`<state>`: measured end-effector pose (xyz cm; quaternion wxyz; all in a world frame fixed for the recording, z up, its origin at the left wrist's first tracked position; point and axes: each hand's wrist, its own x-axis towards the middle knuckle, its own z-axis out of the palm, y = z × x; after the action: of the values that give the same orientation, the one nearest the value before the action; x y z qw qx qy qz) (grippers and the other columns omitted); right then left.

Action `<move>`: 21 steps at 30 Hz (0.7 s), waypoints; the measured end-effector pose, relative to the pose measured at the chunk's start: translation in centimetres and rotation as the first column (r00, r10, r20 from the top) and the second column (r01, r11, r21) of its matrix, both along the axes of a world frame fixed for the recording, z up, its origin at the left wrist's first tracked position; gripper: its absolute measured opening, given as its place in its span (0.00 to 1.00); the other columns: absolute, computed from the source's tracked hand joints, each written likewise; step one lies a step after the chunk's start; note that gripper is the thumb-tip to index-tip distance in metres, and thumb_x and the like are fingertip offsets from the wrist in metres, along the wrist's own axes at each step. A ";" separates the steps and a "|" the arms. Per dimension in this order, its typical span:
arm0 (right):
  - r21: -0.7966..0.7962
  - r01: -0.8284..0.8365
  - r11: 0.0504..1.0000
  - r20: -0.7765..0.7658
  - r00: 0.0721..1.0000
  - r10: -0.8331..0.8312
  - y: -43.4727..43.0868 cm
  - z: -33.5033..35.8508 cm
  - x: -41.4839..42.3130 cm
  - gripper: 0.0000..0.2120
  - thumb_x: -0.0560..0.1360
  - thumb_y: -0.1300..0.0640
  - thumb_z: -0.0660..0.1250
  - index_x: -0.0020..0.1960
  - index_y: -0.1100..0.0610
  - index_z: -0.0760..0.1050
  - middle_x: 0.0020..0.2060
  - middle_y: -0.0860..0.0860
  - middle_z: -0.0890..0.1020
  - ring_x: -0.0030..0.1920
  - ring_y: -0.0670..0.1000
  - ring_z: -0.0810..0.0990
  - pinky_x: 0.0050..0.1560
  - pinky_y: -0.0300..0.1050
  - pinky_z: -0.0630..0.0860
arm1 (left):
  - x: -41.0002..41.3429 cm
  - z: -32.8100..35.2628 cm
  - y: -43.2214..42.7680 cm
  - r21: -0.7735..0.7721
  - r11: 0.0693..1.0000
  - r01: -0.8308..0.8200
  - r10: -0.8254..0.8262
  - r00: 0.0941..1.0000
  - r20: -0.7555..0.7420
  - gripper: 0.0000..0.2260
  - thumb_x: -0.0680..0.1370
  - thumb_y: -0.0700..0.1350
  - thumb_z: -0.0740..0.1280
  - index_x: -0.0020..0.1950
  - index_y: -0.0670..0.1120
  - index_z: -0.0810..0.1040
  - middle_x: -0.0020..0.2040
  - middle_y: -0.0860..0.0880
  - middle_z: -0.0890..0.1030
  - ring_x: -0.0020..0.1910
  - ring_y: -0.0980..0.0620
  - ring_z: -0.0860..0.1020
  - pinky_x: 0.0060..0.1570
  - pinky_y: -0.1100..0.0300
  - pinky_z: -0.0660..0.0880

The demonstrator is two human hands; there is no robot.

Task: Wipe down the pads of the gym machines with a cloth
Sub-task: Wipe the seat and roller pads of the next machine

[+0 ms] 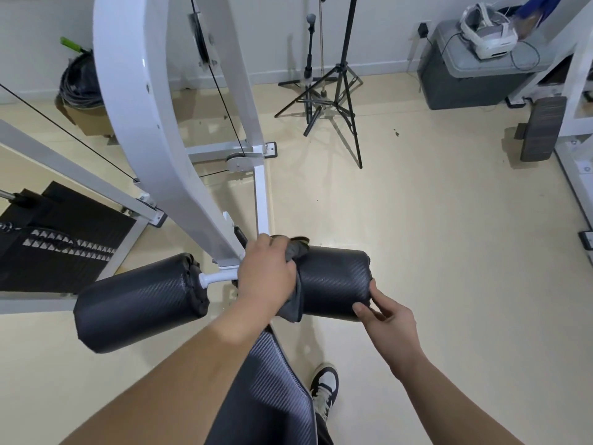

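Two black roller pads stick out from a white machine frame (167, 130). My left hand (264, 271) presses a dark grey cloth (293, 303) against the inner end of the right roller pad (337, 281); the cloth hangs down below my fingers. My right hand (386, 319) grips that pad's outer end, thumb on the near side. The left roller pad (138, 303) is untouched. A black seat pad (266, 390) lies below my left forearm.
A black tripod (333, 101) and a microphone stand (309, 59) stand on the beige floor behind. A grey bin (465, 75) with a white headset sits at the back right. A black ribbed footplate (57, 245) lies at left. My shoe (325, 388) is near the seat.
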<state>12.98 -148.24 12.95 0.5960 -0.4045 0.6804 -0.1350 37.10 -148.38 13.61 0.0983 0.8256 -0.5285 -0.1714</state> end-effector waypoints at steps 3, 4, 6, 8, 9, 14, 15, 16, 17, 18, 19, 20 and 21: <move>0.009 0.043 0.999 -0.013 0.999 -0.043 -0.4 0.8 -0.4 0.27 0.74 0.64 0.75 0.70 0.49 0.79 0.65 0.42 0.82 0.64 0.48 0.81 0.60 0.41 0.75 | -1.8 0.2 3.2 -0.039 0.994 0.100 -0.101 0.995 -0.006 0.14 0.72 0.43 0.71 0.58 0.48 0.80 0.54 0.46 0.76 0.53 0.42 0.74 0.42 0.50 0.77; -0.001 0.057 0.998 -0.032 0.998 -0.057 -1.1 1.2 -0.3 0.26 0.73 0.61 0.77 0.71 0.51 0.79 0.65 0.44 0.82 0.65 0.51 0.81 0.62 0.46 0.76 | -1.7 0.0 4.4 -0.037 0.994 0.107 -0.108 0.994 -0.017 0.16 0.71 0.43 0.73 0.58 0.48 0.80 0.53 0.46 0.76 0.52 0.43 0.75 0.42 0.50 0.77; -0.023 0.082 0.996 -0.046 0.995 -0.083 -2.7 1.6 0.1 0.33 0.72 0.51 0.79 0.75 0.51 0.73 0.67 0.44 0.78 0.65 0.51 0.79 0.67 0.55 0.77 | -1.0 -0.7 6.3 -0.032 0.992 0.120 -0.121 0.992 -0.029 0.20 0.69 0.44 0.77 0.60 0.49 0.80 0.53 0.47 0.76 0.51 0.44 0.77 0.41 0.50 0.79; -0.032 0.005 0.999 -0.046 0.999 -0.007 -3.8 1.9 1.1 0.34 0.74 0.47 0.76 0.78 0.47 0.70 0.65 0.39 0.76 0.64 0.48 0.79 0.65 0.57 0.79 | -0.6 -0.9 7.6 -0.047 0.986 0.160 -0.162 0.986 -0.038 0.23 0.67 0.43 0.79 0.61 0.49 0.80 0.52 0.48 0.76 0.50 0.44 0.78 0.38 0.50 0.80; -0.036 -0.044 0.998 -0.064 0.997 0.042 -4.0 1.7 1.6 0.32 0.76 0.46 0.74 0.78 0.45 0.70 0.63 0.37 0.78 0.63 0.48 0.80 0.64 0.55 0.80 | -0.5 -0.9 7.6 -0.052 0.984 0.170 -0.173 0.984 -0.049 0.22 0.68 0.43 0.78 0.62 0.49 0.80 0.52 0.49 0.76 0.50 0.44 0.78 0.38 0.49 0.80; -0.006 -0.095 0.995 -0.100 0.990 0.094 -4.2 0.6 1.9 0.29 0.79 0.42 0.67 0.79 0.42 0.67 0.62 0.39 0.80 0.61 0.50 0.81 0.64 0.54 0.80 | -0.2 0.0 1.5 -0.035 0.998 -0.049 0.048 0.998 -0.034 0.14 0.74 0.43 0.67 0.59 0.47 0.80 0.53 0.45 0.75 0.54 0.42 0.73 0.48 0.47 0.77; 0.001 -0.080 0.997 -0.081 0.994 0.080 -4.1 0.5 1.8 0.29 0.79 0.42 0.68 0.78 0.42 0.68 0.61 0.39 0.80 0.61 0.50 0.81 0.64 0.55 0.80 | -0.9 0.0 0.1 0.002 0.999 -0.052 0.052 0.999 -0.001 0.13 0.75 0.43 0.66 0.59 0.47 0.80 0.53 0.44 0.75 0.54 0.41 0.73 0.48 0.47 0.76; -0.005 -0.072 0.997 -0.067 0.995 0.071 -4.0 0.2 1.6 0.28 0.79 0.42 0.68 0.78 0.41 0.69 0.59 0.37 0.81 0.60 0.49 0.81 0.63 0.56 0.81 | -1.9 0.2 -1.2 0.033 0.999 -0.028 0.028 1.000 0.006 0.13 0.75 0.43 0.66 0.59 0.47 0.79 0.53 0.44 0.76 0.54 0.40 0.73 0.48 0.48 0.75; -0.017 -0.068 0.998 -0.057 0.996 0.067 -3.9 0.1 1.5 0.26 0.79 0.43 0.68 0.76 0.41 0.70 0.56 0.37 0.82 0.59 0.49 0.82 0.63 0.56 0.81 | -3.3 0.5 -2.2 0.053 0.998 0.017 -0.017 1.000 -0.002 0.13 0.75 0.44 0.65 0.59 0.47 0.79 0.54 0.44 0.77 0.54 0.40 0.73 0.48 0.48 0.74; -0.026 -0.064 0.998 -0.045 0.997 0.062 -3.8 -0.1 1.4 0.23 0.79 0.44 0.68 0.74 0.40 0.73 0.54 0.38 0.84 0.57 0.48 0.83 0.62 0.54 0.81 | -5.0 0.8 -2.8 0.053 0.996 0.074 -0.074 0.997 -0.011 0.14 0.75 0.45 0.65 0.60 0.48 0.79 0.55 0.44 0.77 0.55 0.40 0.74 0.47 0.49 0.75; -0.031 -0.062 0.998 -0.040 0.997 0.061 -3.6 -0.4 1.3 0.19 0.80 0.46 0.68 0.70 0.40 0.76 0.51 0.40 0.86 0.54 0.48 0.83 0.60 0.51 0.82 | -6.7 1.0 -3.1 0.053 0.989 0.138 -0.136 0.990 -0.029 0.15 0.76 0.46 0.65 0.62 0.49 0.78 0.57 0.45 0.77 0.57 0.40 0.73 0.48 0.50 0.75; -0.037 -0.064 0.997 -0.032 0.998 0.062 -3.4 -0.4 1.2 0.14 0.80 0.48 0.67 0.64 0.41 0.81 0.47 0.43 0.86 0.50 0.49 0.83 0.56 0.48 0.81 | -8.2 1.2 -3.1 0.058 0.980 0.190 -0.186 0.980 -0.078 0.16 0.77 0.47 0.65 0.64 0.50 0.76 0.60 0.45 0.76 0.60 0.41 0.72 0.51 0.50 0.76; -0.043 -0.055 0.998 -0.019 0.998 0.054 -3.0 -0.5 1.1 0.08 0.80 0.50 0.66 0.56 0.45 0.83 0.42 0.47 0.85 0.45 0.51 0.81 0.51 0.47 0.80 | -9.2 1.2 -2.7 0.061 0.971 0.231 -0.221 0.965 -0.138 0.18 0.77 0.47 0.66 0.67 0.51 0.75 0.62 0.46 0.74 0.63 0.42 0.71 0.54 0.50 0.76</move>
<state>14.07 -151.25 12.43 0.5846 -0.4369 0.6712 -0.1299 27.92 -151.08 14.84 0.0806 0.7500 -0.6048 -0.2554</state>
